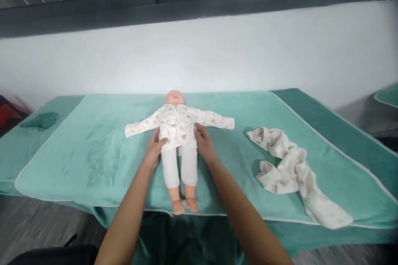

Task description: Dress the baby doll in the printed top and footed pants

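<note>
A baby doll (178, 149) lies on its back on a teal blanket (93, 153), head toward the wall. It wears a white printed shirt (178, 123) and white pants (180, 165). My left hand (154, 148) rests against the doll's hip on the left side, fingers closed on the shirt's hem. My right hand (203, 143) presses the shirt's hem on the other side, fingers together against the cloth.
A crumpled white printed garment (290, 169) lies on the blanket to the right of the doll. A folded dark green cloth (40, 120) sits at the table's far left. A white wall and a dark window frame stand behind the table.
</note>
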Demonstrator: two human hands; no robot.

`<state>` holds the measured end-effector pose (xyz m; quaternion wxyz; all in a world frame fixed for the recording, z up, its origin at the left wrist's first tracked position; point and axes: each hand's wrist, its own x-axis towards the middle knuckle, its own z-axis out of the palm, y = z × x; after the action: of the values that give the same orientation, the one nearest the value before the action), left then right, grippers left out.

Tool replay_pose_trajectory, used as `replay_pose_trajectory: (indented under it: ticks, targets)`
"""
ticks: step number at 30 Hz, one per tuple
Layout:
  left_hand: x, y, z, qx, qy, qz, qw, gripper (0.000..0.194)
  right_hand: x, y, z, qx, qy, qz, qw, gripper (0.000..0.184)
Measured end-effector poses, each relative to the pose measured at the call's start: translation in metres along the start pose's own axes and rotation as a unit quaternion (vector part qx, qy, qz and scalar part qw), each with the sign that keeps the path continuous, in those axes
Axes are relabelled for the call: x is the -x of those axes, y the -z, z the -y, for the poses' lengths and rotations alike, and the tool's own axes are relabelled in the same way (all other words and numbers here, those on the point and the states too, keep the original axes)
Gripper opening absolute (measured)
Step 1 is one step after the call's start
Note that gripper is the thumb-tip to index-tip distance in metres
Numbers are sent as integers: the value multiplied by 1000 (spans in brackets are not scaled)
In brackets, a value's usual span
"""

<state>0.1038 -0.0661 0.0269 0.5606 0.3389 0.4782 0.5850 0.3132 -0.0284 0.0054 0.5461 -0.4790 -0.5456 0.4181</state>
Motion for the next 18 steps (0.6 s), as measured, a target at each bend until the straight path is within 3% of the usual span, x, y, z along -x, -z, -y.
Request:
replay_pose_trajectory:
  ticks: [6, 12, 18]
  targets:
    - [-36, -9, -7, 26, -6, 9, 1000, 78, -35, -1, 3, -44, -30, -8, 999, 56]
    - [-82, -21, -5, 23, -38, 31, 999, 72, -82, 0, -17, -32, -14, -19, 999, 53]
    - [-91, -22, 8, 22, -60, 24, 998, 67, -80, 3, -20, -14, -16, -13, 1000, 58]
